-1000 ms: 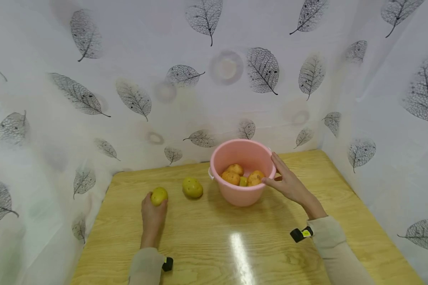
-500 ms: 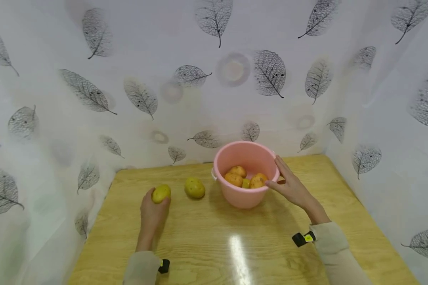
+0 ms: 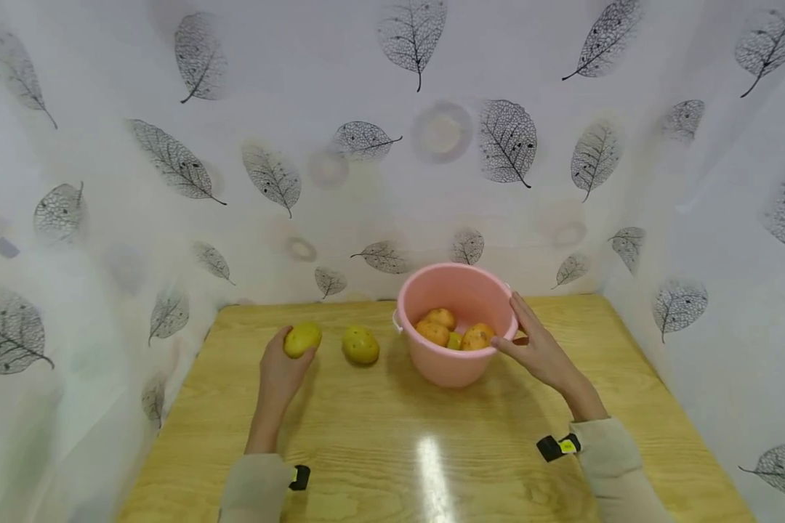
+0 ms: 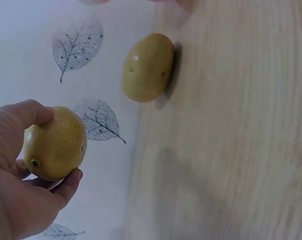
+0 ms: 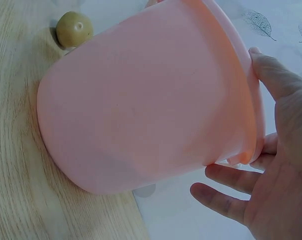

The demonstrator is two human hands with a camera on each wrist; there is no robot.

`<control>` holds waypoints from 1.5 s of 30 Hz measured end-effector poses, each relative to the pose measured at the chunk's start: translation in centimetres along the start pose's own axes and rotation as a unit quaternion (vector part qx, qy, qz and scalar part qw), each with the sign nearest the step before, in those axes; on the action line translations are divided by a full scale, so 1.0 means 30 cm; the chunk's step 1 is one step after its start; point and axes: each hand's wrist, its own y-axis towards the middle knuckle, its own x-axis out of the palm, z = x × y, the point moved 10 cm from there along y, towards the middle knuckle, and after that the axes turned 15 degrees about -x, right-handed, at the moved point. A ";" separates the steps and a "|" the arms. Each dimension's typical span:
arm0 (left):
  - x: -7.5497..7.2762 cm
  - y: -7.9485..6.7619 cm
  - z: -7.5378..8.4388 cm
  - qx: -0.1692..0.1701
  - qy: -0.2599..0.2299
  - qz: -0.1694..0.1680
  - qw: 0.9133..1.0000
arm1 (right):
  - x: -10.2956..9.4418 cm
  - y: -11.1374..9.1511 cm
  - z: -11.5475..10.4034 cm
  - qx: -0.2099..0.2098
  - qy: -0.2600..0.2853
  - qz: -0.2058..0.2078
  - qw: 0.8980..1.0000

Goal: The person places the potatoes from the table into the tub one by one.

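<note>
My left hand (image 3: 284, 367) holds a yellow potato (image 3: 303, 339) between thumb and fingers, raised above the table. In the left wrist view the dark-spotted skin of this held potato (image 4: 58, 142) shows clearly. To its right a second yellow potato (image 3: 360, 345) lies on the table. A pink bucket (image 3: 446, 369) stands upright farther right. Inside are several potatoes, among them a light brown potato (image 3: 433, 333) and a partly hidden yellow one (image 3: 454, 341). My right hand (image 3: 543, 354) holds the bucket's right rim, thumb at the front edge and fingers spread along the side.
The wooden table (image 3: 353, 450) reaches back to a white leaf-patterned curtain (image 3: 379, 196), which also hangs along both sides. A white handle end (image 3: 397, 322) sticks out at the bucket's left. Light reflects off the tabletop near the front.
My left hand has lifted its potato off the table, moving up and slightly right. My right hand stays on the bucket's rim. The whole head view has shifted a little.
</note>
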 end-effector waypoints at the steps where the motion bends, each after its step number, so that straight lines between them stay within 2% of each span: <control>1: 0.000 -0.003 0.011 0.000 -0.001 -0.003 1.000 | 0.001 0.000 -0.002 -0.001 0.002 0.000 1.000; 13: -0.002 -0.047 0.182 0.039 -0.013 -0.034 0.999 | 0.005 0.003 -0.014 -0.009 0.009 -0.002 1.000; 21: 0.007 -0.080 0.305 0.071 -0.013 -0.047 0.996 | 0.008 0.003 -0.004 -0.003 0.013 0.001 1.000; 25: 0.020 -0.094 0.355 0.077 -0.014 -0.056 0.995 | 0.010 0.003 -0.004 -0.002 0.015 0.002 1.000; 34: 0.079 -0.114 0.458 0.111 -0.019 -0.069 0.991 | 0.009 0.006 -0.004 -0.001 0.013 0.001 1.000; 40: 0.138 -0.130 0.515 0.119 -0.011 -0.075 0.990 | 0.006 0.009 -0.005 -0.003 0.009 -0.002 1.000; 45: 0.205 -0.151 0.573 0.134 -0.020 -0.096 0.986 | 0.002 0.003 -0.004 0.000 0.006 -0.001 1.000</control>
